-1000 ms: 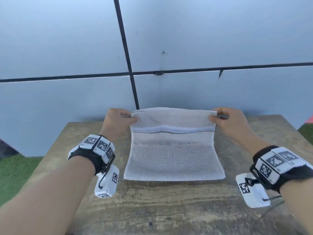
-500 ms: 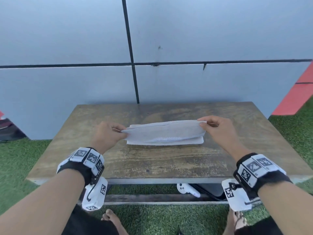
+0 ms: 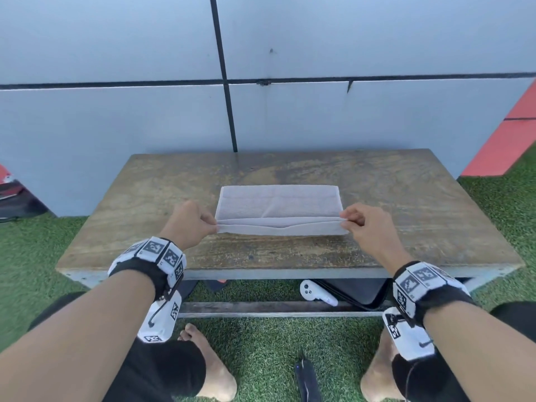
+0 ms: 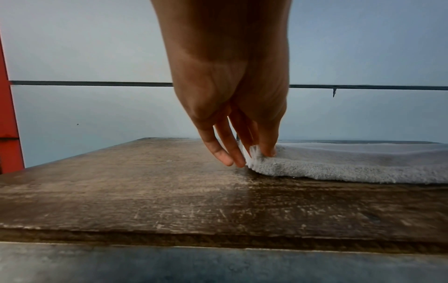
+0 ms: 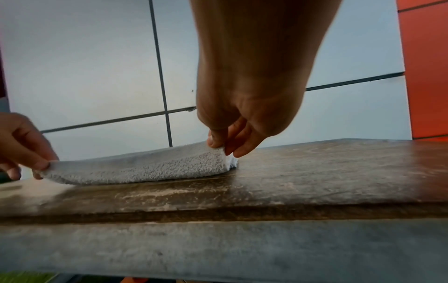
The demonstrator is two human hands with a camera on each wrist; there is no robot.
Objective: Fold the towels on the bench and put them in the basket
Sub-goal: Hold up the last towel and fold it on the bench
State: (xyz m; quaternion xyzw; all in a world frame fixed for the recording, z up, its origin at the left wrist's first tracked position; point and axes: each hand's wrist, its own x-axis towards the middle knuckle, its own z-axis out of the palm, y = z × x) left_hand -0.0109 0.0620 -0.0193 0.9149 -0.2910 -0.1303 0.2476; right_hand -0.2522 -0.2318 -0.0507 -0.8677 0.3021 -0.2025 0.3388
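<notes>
A white towel (image 3: pixel 278 208) lies folded over on the worn wooden bench (image 3: pixel 406 204), its doubled edge toward me. My left hand (image 3: pixel 213 223) pinches the near left corner, thumb on top (image 4: pixel 254 153). My right hand (image 3: pixel 346 223) pinches the near right corner of the towel (image 5: pixel 150 168) between thumb and fingers (image 5: pixel 221 146). Both corners sit just above the bench top. No basket is in view.
A grey panelled wall (image 3: pixel 319 117) rises right behind the bench. Green turf (image 3: pixel 261 352) surrounds it, with my bare feet below. A white controller (image 3: pixel 316 294) and a dark case (image 3: pixel 359 291) lie under the bench. An orange panel (image 3: pixel 504 146) stands at the right.
Both hands carried the towel's far edge toward me and down onto its near edge, halving it. The head view pulled back, so the whole bench shows.
</notes>
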